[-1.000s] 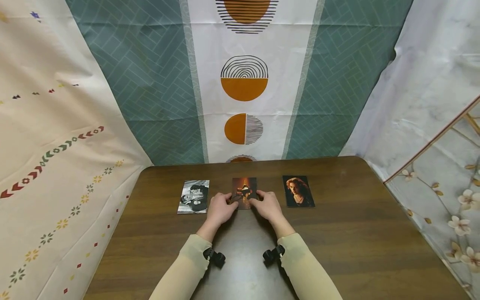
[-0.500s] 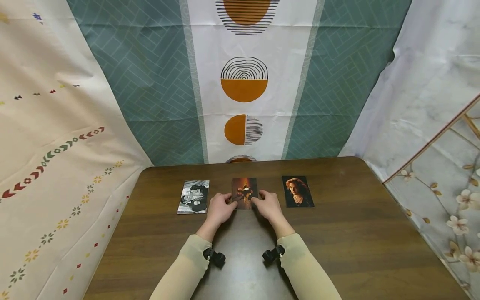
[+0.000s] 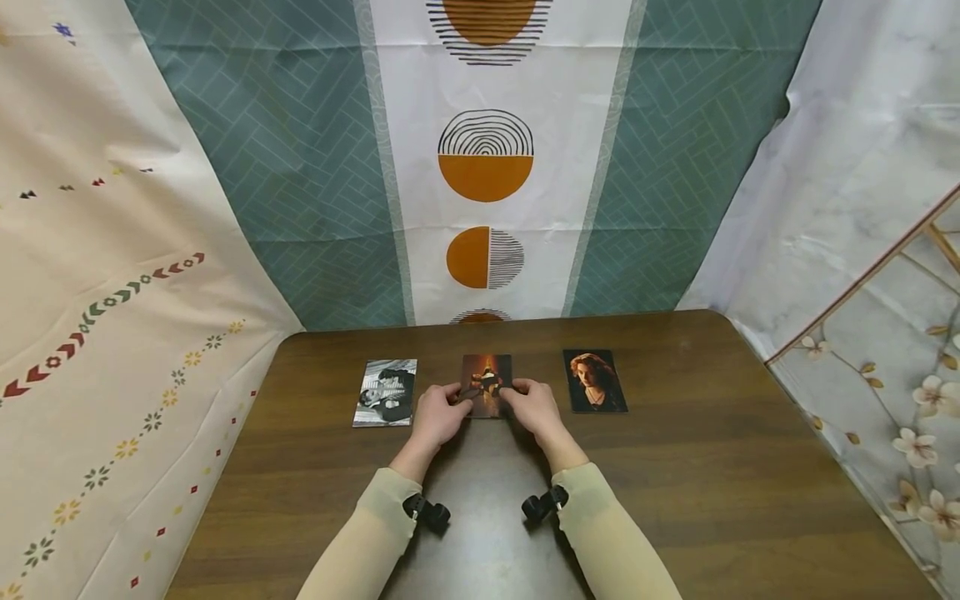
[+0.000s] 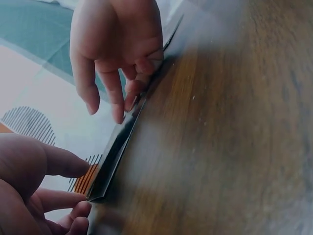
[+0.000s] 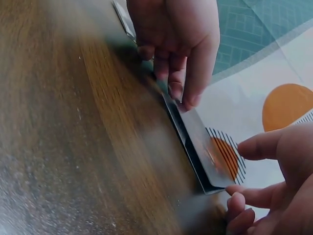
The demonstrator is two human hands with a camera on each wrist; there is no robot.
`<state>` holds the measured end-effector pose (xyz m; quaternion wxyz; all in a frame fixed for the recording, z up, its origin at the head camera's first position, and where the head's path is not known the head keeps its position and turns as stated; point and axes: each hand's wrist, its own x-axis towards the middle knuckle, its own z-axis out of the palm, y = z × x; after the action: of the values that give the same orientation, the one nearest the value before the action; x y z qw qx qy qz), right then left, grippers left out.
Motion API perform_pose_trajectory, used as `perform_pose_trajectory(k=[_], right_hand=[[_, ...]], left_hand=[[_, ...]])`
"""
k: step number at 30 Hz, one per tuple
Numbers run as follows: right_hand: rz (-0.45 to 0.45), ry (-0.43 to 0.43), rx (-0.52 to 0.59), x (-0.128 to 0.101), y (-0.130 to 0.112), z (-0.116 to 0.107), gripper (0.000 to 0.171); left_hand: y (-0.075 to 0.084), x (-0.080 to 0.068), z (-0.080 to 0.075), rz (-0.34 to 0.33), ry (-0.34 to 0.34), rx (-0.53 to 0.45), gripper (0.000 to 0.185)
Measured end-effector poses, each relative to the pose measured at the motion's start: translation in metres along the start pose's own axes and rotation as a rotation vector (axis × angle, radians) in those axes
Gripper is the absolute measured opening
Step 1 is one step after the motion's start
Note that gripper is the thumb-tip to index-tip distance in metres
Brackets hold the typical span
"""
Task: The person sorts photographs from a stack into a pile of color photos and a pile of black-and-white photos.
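Three photo cards lie in a row on the dark wooden table (image 3: 675, 483). Both hands are at the middle card (image 3: 486, 375), an orange-toned picture. My left hand (image 3: 438, 412) grips its lower left corner and my right hand (image 3: 532, 408) its lower right corner, fingers curled. In the left wrist view, the left hand (image 4: 34, 186) has its thumb over and its fingers at the card's corner (image 4: 117, 147), with the right hand (image 4: 117, 44) opposite. The right wrist view shows the right hand (image 5: 279, 186) at the card's near corner (image 5: 200, 142) and the left hand (image 5: 176, 39) across it. The card's near edge looks slightly raised.
A black-and-white photo card (image 3: 386, 392) lies left of the hands, and a portrait card (image 3: 595, 381) to the right. Patterned cloth sheets hang behind and on both sides of the table. Bare wood stretches from the cards to the near edge.
Both hands stay at the middle card. Their fingertips have drawn in slightly over its lower corners. The other two cards have not moved.
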<state>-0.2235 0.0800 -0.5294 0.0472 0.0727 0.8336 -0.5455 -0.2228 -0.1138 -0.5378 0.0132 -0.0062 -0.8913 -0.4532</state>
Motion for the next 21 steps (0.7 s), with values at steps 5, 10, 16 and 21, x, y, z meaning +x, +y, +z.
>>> perform_pose_trajectory(k=[5,10,16,21], right_hand=[[0.015,0.0,0.091,-0.003,-0.001,0.0,0.05],[0.004,0.016,0.156,-0.005,0.001,-0.001,0.048],[-0.031,0.049,0.194,-0.005,0.006,-0.006,0.046],[-0.091,0.057,0.15,-0.006,0.012,-0.02,0.051]], left_hand=[[0.002,-0.003,-0.002,-0.02,0.009,-0.089,0.049],[0.005,-0.006,-0.001,-0.029,0.039,-0.146,0.047],[0.009,-0.008,0.004,-0.014,0.057,-0.225,0.044],[0.018,-0.008,0.013,0.007,0.055,-0.292,0.044]])
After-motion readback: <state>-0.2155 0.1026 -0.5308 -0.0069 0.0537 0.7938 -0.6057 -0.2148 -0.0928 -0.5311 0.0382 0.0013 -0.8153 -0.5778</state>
